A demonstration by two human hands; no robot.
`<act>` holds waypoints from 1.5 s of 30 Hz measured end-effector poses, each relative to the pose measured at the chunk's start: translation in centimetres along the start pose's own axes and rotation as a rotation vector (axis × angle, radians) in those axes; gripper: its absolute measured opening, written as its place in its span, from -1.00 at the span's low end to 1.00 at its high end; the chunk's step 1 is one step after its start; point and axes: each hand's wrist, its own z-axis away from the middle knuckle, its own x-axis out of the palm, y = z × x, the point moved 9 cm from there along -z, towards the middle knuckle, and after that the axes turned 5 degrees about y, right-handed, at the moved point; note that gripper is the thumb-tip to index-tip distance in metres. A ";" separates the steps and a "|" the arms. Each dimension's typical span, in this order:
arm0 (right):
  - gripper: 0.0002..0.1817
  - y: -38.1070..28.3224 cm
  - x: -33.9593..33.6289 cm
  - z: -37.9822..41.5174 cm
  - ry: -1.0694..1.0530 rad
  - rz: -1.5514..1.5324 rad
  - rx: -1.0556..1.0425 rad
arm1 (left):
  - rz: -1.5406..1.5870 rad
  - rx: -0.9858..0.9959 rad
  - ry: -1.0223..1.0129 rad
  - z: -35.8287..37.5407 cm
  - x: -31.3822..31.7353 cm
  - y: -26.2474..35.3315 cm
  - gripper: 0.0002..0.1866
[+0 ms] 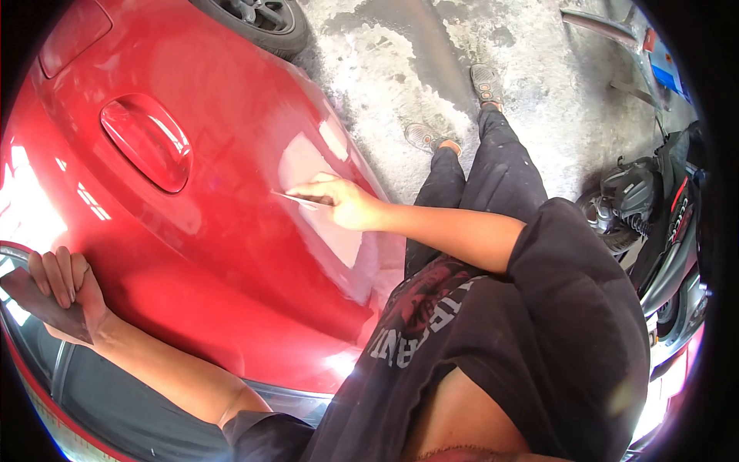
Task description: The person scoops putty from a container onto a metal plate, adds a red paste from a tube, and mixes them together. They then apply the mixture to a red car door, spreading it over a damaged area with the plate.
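Observation:
My left hand (65, 289) is at the far left, above the car's window glass, with a dark grey flat sheet (46, 308) held between its thumb and its fingers. Near the middle, my right hand (346, 202) grips a thin, pale-edged flat piece (302, 201) against the red car body (215, 254). Under and around that hand lies a pale patch (339, 235) with a dull, uneven border. A red door handle (146, 144) sits in its recess to the upper left of my right hand.
A car wheel (265, 19) is at the top, beside the stained concrete floor (369, 69). My feet stand on that floor. At the right is a motorcycle (670, 239), with a metal stand and a blue object (668, 68) above it. Window glass (115, 400) borders the lower left.

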 end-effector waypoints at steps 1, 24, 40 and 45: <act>-0.14 0.9 -1.3 0.3 0.061 -0.025 0.037 | 0.006 -0.007 0.001 -0.1 0.1 -0.1 -0.58; -0.18 2.4 -3.5 -4.6 0.300 -0.164 0.176 | -0.019 -0.065 -0.003 -0.6 0.1 0.0 -0.60; -0.20 11.3 -6.6 -2.9 0.342 -0.439 0.483 | 0.004 -0.086 -0.005 -0.6 -0.2 -0.2 -0.56; -0.23 10.6 -6.2 -3.2 0.326 -0.430 0.474 | -0.026 -0.044 0.015 -0.6 -0.4 0.3 -0.58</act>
